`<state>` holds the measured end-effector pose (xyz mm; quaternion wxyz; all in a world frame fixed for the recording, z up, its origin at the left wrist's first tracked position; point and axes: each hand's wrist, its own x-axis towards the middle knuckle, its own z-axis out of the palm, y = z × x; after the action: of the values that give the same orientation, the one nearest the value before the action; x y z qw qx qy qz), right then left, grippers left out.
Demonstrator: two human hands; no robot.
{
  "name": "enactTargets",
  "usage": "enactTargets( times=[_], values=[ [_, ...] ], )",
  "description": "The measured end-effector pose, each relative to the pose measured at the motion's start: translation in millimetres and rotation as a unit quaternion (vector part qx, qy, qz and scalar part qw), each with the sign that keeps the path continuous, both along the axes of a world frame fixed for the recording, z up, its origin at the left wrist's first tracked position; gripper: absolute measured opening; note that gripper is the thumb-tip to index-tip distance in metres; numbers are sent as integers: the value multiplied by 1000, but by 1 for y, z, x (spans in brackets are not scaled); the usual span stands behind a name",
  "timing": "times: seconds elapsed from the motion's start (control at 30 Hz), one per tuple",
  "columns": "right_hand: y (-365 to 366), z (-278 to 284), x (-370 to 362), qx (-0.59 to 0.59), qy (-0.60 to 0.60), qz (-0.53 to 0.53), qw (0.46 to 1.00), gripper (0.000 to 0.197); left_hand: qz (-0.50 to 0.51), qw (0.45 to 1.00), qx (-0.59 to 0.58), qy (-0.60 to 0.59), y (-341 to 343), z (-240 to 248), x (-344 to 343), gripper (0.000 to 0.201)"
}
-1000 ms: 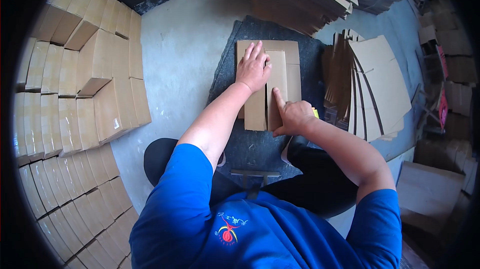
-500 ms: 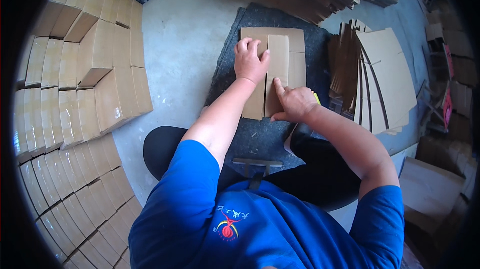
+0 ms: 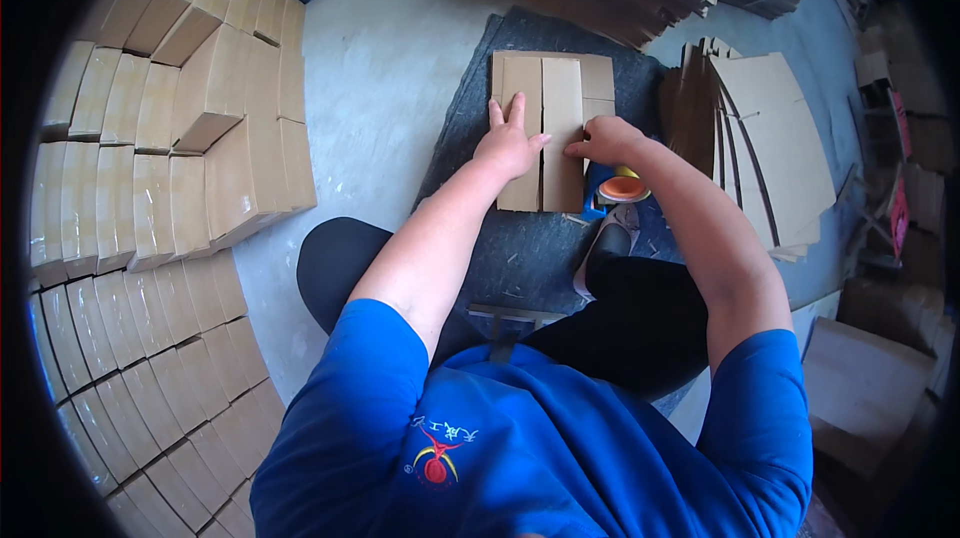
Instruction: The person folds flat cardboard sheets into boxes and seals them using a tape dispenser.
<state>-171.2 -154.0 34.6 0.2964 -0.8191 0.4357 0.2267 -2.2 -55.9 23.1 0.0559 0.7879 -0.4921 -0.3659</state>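
Folded boxes point(image 3: 150, 168) stacked at left, flat sheets point(image 3: 770, 128) leaning at right, orange-topped item point(image 3: 622, 188) just beside right wrist. Nothing blocking. Flat carton point(image 3: 548, 103) lying on dark mat point(image 3: 470, 138) ahead. Left hand point(image 3: 510, 143) pressed flat on carton, fingers spread. Right hand point(image 3: 603, 138) curled, touching carton's right flap; not clearly gripping.

One head-worn fisheye view. It looks steeply down from above the folded cardboard box point(image 3: 548, 128), fairly near it
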Motion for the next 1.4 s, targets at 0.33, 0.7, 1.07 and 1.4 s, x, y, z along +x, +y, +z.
enactTargets(
  times=[0.33, 0.7, 1.07, 1.4],
  values=[
    [-7, -6, 34, 37, 27, 68, 997, 69, -80, 949, 299, 64, -49, 31, 65, 66],
    [-28, 2, 27, 107, 3, 111, 988, 68, -96, 944, 290, 128, -53, 10, 76, 71],
    [-32, 1, 33, 109, 18, 131, 985, 66, -71, 937, 304, 159, -56, 9, 83, 63],
    [-32, 1, 37, 125, 21, 117, 985, 67, -75, 923, 322, 196, -60, 13, 88, 67]
  ],
)
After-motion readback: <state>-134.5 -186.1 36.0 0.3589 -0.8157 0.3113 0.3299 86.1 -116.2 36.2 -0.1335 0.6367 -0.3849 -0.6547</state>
